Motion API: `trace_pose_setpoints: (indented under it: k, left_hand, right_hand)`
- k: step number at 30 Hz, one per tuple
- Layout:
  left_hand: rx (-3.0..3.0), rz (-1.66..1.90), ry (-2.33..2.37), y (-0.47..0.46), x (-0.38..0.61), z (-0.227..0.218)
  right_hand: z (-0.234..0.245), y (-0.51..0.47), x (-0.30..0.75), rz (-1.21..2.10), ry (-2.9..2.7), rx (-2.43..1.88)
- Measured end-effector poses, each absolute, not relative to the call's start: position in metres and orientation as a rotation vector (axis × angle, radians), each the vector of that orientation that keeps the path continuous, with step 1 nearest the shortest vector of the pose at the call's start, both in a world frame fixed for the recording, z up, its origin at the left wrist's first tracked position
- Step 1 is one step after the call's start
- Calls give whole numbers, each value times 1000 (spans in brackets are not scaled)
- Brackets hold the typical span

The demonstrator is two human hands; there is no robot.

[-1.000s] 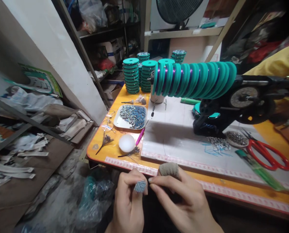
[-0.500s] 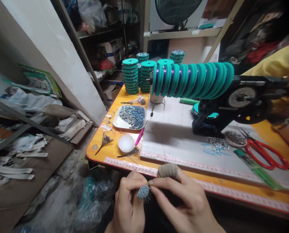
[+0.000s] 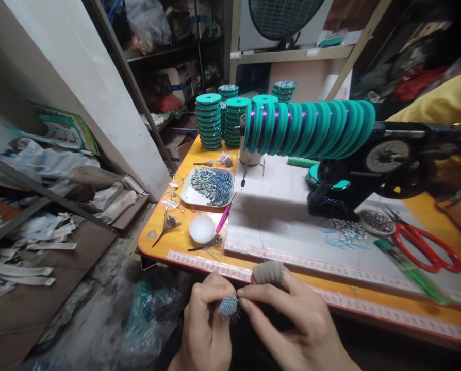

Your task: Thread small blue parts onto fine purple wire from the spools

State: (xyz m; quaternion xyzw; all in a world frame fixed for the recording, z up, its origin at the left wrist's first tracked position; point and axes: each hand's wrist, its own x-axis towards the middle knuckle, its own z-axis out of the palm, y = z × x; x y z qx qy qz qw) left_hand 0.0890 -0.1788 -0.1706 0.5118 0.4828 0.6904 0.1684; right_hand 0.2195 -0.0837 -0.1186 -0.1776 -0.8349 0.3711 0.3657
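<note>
Low in front of the table edge, my left hand (image 3: 208, 319) is closed around a small bundle of thin blue-grey pieces (image 3: 228, 306), their dotted ends facing up. My right hand (image 3: 292, 314) meets it from the right, thumb and index finger pinched at the bundle's edge. Whatever sits between those fingertips is too small to make out. A grey-brown wrap (image 3: 268, 273) covers one finger of my right hand. Beyond the hands lie a magenta-handled tool (image 3: 223, 218), a white round lid-like disc (image 3: 202, 229) and a white tray (image 3: 186, 198) of short blue and silver pieces.
A black winding machine (image 3: 333, 201) carries a row of green spools (image 3: 311, 129). Stacked green spools (image 3: 209, 123) stand at the back left. Red-handled scissors (image 3: 427, 247), a green cutter (image 3: 414, 273) and a small metal-parts dish (image 3: 391, 226) lie right. A yellow-sleeved person (image 3: 435, 103) is at far right.
The view has shifted very slightly. Both hands keep the same hold on the bundle, with no clear movement.
</note>
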Motion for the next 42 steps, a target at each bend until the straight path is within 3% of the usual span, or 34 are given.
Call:
trace_pose_setpoints:
  k: [42]
  left_hand:
    - [1377,1959,1359,-176,98,-165]
  right_hand:
    - [-118,-84,220,1071,-2034,-567]
